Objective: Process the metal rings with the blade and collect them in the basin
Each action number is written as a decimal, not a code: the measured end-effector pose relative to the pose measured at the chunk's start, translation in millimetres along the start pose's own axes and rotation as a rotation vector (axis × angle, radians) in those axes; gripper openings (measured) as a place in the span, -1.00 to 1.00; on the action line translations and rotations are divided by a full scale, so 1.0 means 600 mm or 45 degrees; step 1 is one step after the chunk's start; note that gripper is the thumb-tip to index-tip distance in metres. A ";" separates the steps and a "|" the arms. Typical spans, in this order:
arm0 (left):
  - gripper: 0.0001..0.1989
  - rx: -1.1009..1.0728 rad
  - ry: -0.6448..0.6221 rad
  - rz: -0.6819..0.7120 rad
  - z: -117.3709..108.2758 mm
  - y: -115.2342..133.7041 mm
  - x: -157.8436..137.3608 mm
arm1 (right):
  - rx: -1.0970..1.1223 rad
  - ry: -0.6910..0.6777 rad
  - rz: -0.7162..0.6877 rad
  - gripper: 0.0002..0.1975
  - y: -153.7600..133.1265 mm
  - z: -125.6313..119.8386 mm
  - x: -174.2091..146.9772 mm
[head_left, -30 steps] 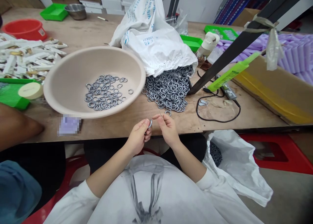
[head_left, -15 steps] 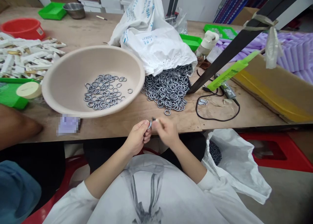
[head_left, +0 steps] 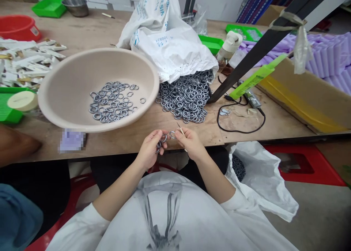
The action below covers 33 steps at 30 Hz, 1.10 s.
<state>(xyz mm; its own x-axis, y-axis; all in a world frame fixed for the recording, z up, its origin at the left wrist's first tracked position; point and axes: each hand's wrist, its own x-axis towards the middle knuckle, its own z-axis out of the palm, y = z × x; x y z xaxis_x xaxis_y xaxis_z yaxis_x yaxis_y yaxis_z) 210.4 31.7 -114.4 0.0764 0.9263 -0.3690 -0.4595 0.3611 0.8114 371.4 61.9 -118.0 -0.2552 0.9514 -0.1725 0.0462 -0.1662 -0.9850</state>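
My left hand [head_left: 148, 148] is closed around several grey metal rings [head_left: 163, 138] above the table's front edge. Just to the right, my right hand [head_left: 194, 145] pinches a single grey ring [head_left: 172, 134] together with a thin, pale-handled tool [head_left: 181, 130] that has a narrow dark tip. A small gap separates the two hands. Beyond them lies a heap of grey rings [head_left: 188, 97], spilling from the mouth of a white sack [head_left: 175, 53]. A wide beige basin [head_left: 65, 75] stands to the left, with a loose layer of rings on its bottom.
A dark slanting post [head_left: 257, 57] rises by the heap. Beside it lie a black cable [head_left: 241, 133] and a cardboard box [head_left: 304, 101]. White pieces [head_left: 30, 62] are piled at the left, near a co-worker's arm [head_left: 19, 143]. A white bag [head_left: 263, 174] holding rings sits below right.
My right hand has moved slightly away from my left, and a ring now shows in its fingers. The loose ring at the heap's front edge is gone. The view has shifted slightly.
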 end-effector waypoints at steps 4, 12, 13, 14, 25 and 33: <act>-0.49 0.118 -0.039 0.098 0.008 -0.015 -0.001 | 0.330 -0.029 0.036 -0.54 -0.012 0.045 -0.019; -0.46 0.060 -0.062 0.068 0.010 -0.011 -0.009 | 0.113 0.033 -0.229 -0.63 -0.008 0.047 -0.016; -0.46 0.050 -0.054 0.047 0.011 -0.008 -0.010 | 0.048 0.073 -0.282 -0.63 -0.006 0.043 -0.015; -0.46 0.039 -0.044 0.030 0.012 -0.004 -0.011 | -0.034 0.099 -0.341 -0.62 -0.005 0.039 -0.015; -0.44 -0.044 0.017 0.004 0.021 0.004 -0.016 | -0.769 0.047 -0.759 -0.57 -0.008 0.035 -0.046; -0.44 -0.061 0.002 -0.027 0.024 0.005 -0.021 | -0.833 0.024 -0.656 -0.52 -0.017 0.034 -0.049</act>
<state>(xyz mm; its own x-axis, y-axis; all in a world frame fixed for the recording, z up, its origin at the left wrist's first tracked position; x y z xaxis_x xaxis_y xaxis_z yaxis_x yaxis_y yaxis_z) 220.5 22.9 -100.8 0.0850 0.9181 -0.3870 -0.4996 0.3753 0.7807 358.7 30.5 -103.1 -0.3818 0.8722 0.3057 0.4812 0.4700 -0.7400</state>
